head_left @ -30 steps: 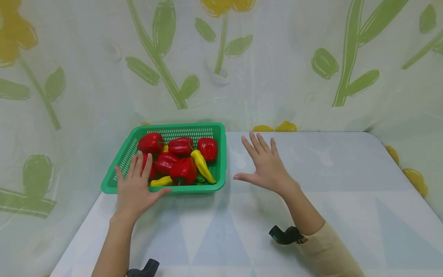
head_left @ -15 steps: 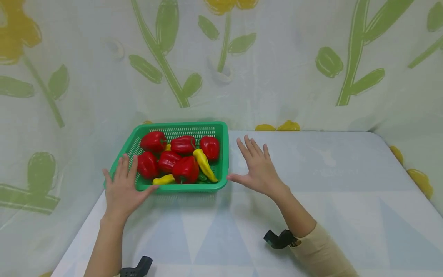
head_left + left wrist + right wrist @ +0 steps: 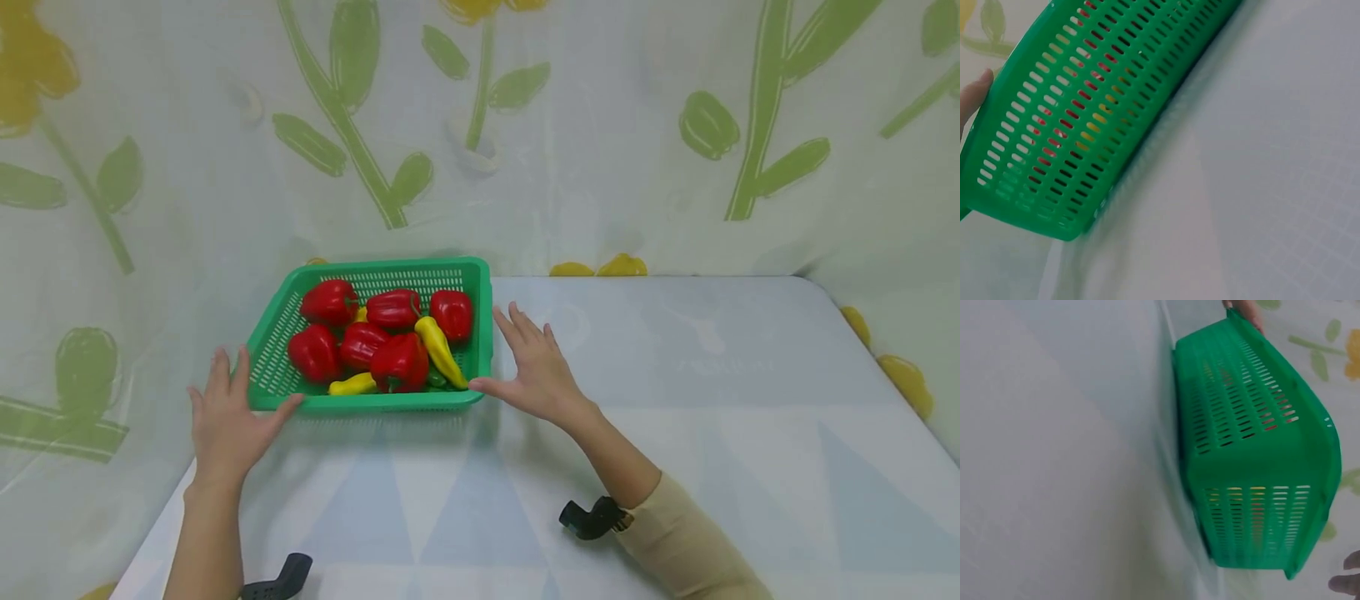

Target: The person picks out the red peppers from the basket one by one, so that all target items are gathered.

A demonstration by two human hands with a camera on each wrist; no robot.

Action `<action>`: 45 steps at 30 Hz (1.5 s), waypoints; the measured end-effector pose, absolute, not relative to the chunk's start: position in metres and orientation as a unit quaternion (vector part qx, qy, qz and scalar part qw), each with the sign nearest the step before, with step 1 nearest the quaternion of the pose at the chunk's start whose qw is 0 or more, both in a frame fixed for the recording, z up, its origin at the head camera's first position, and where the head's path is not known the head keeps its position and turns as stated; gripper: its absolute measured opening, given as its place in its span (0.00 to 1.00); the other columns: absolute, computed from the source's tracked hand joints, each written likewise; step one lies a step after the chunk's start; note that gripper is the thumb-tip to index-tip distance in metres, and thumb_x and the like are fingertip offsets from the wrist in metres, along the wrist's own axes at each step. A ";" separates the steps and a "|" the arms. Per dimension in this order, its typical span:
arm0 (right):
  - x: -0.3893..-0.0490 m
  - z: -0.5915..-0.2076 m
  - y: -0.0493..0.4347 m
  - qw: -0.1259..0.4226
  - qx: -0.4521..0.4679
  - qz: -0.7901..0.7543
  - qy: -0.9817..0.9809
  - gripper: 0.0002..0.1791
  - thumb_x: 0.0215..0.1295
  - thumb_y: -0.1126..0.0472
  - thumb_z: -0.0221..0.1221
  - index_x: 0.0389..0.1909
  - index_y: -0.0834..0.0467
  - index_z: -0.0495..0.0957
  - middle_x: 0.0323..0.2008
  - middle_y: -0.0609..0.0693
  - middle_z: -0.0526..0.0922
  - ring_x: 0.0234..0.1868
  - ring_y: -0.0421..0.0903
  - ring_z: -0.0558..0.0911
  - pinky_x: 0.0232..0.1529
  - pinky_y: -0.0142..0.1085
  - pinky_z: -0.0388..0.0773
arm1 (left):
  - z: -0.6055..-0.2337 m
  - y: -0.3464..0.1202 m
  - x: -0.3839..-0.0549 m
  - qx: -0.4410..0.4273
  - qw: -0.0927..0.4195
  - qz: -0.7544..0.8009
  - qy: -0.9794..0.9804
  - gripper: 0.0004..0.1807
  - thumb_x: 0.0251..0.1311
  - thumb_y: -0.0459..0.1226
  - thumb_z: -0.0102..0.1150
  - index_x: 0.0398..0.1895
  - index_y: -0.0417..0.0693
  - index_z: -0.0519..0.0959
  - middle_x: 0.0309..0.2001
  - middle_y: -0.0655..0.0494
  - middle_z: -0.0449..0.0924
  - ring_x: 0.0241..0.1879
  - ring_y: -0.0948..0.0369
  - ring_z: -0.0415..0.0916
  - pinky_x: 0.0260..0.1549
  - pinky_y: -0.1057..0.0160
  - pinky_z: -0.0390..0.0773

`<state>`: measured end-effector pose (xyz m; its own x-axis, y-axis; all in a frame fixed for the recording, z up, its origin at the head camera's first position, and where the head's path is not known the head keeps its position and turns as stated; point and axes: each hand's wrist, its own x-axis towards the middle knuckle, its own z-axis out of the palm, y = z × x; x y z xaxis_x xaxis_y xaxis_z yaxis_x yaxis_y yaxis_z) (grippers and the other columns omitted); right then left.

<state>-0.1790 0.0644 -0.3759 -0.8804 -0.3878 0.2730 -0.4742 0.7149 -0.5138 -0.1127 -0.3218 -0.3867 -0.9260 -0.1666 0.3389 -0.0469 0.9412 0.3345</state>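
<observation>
A green plastic basket [image 3: 375,404] stands on the table, filled with red bell peppers [image 3: 399,363] and yellow chili peppers [image 3: 441,353]; a bit of green shows under them. At its near left corner is my left hand [image 3: 228,429], fingers spread and thumb reaching over the rim. My right hand [image 3: 536,371] is spread beside the right wall, its thumb tip over the near right corner. Whether either hand touches the rim, I cannot tell. In the left wrist view a finger [image 3: 974,97] shows by the rim; the right wrist view has fingers [image 3: 1349,575] at its lower right edge.
The white and pale blue tabletop [image 3: 675,467] extends to the right and toward me. Behind it hangs a curtain [image 3: 600,167] printed with green stems and yellow flowers. The basket sits close to the table's back left edge.
My left hand has moved left and nearer to me, off the peppers to the basket's corner. My right hand has come left, up to the right side. The basket has not visibly moved.
</observation>
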 end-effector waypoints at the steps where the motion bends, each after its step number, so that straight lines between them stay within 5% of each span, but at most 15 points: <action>1: -0.179 -0.377 0.063 0.068 0.232 0.302 -0.922 0.54 0.50 0.34 0.62 0.74 0.53 0.50 0.73 0.54 0.51 0.73 0.54 0.54 0.68 0.60 0.46 | -0.387 -0.322 -0.112 0.072 0.171 -0.185 -0.965 0.54 0.54 0.61 0.55 0.74 0.42 0.44 0.73 0.34 0.40 0.71 0.37 0.40 0.60 0.28 0.43; 5: -0.180 -0.380 0.058 0.045 0.234 0.339 -0.910 0.53 0.51 0.36 0.62 0.74 0.54 0.50 0.73 0.55 0.51 0.72 0.54 0.55 0.67 0.60 0.48 | -0.386 -0.326 -0.112 0.136 0.119 -0.284 -0.942 0.54 0.55 0.57 0.58 0.76 0.52 0.37 0.75 0.43 0.30 0.72 0.38 0.35 0.53 0.26 0.55; 8: -0.180 -0.384 0.054 0.023 0.234 0.364 -0.901 0.52 0.53 0.36 0.61 0.74 0.53 0.50 0.73 0.55 0.51 0.72 0.55 0.55 0.67 0.60 0.50 | -0.387 -0.330 -0.113 0.153 0.096 -0.339 -0.923 0.54 0.56 0.56 0.59 0.76 0.55 0.36 0.75 0.45 0.28 0.73 0.40 0.32 0.53 0.27 0.56; 18: -0.181 -0.394 0.044 -0.036 0.190 0.425 -0.884 0.50 0.54 0.36 0.60 0.74 0.49 0.50 0.74 0.49 0.48 0.72 0.54 0.55 0.56 0.59 0.70 | -0.398 -0.343 -0.119 0.160 0.040 -0.471 -0.866 0.48 0.62 0.51 0.54 0.76 0.60 0.34 0.75 0.41 0.35 0.72 0.40 0.37 0.60 0.33 0.56; 22: -0.181 -0.399 0.039 -0.055 0.179 0.457 -0.869 0.50 0.55 0.38 0.61 0.74 0.48 0.50 0.74 0.49 0.51 0.72 0.53 0.55 0.57 0.57 0.70 | -0.401 -0.350 -0.121 0.140 0.045 -0.508 -0.848 0.45 0.64 0.47 0.54 0.75 0.66 0.37 0.74 0.42 0.38 0.66 0.55 0.57 0.58 0.57 0.71; 26: -0.180 -0.406 0.036 -0.069 0.161 0.496 -0.850 0.50 0.53 0.36 0.62 0.74 0.45 0.51 0.72 0.50 0.57 0.71 0.53 0.58 0.55 0.56 0.72 | -0.405 -0.357 -0.120 0.093 0.052 -0.574 -0.812 0.43 0.65 0.39 0.55 0.75 0.66 0.41 0.69 0.45 0.45 0.45 0.76 0.66 0.37 0.80 0.76; 33: -0.175 -0.420 0.035 -0.137 0.151 0.571 -0.796 0.49 0.56 0.39 0.62 0.73 0.36 0.44 0.73 0.49 0.53 0.68 0.55 0.63 0.56 0.51 0.73 | -0.417 -0.365 -0.115 0.027 0.047 -0.698 -0.714 0.39 0.65 0.30 0.50 0.74 0.65 0.47 0.60 0.65 0.53 0.49 0.72 0.68 0.40 0.75 0.78; 45: -0.174 -0.416 0.032 -0.153 0.146 0.661 -0.720 0.50 0.58 0.55 0.65 0.73 0.39 0.42 0.73 0.52 0.49 0.67 0.59 0.61 0.56 0.49 0.74 | -0.419 -0.369 -0.124 -0.009 0.063 -0.716 -0.695 0.37 0.64 0.26 0.48 0.73 0.61 0.54 0.61 0.65 0.54 0.49 0.70 0.70 0.39 0.73 0.79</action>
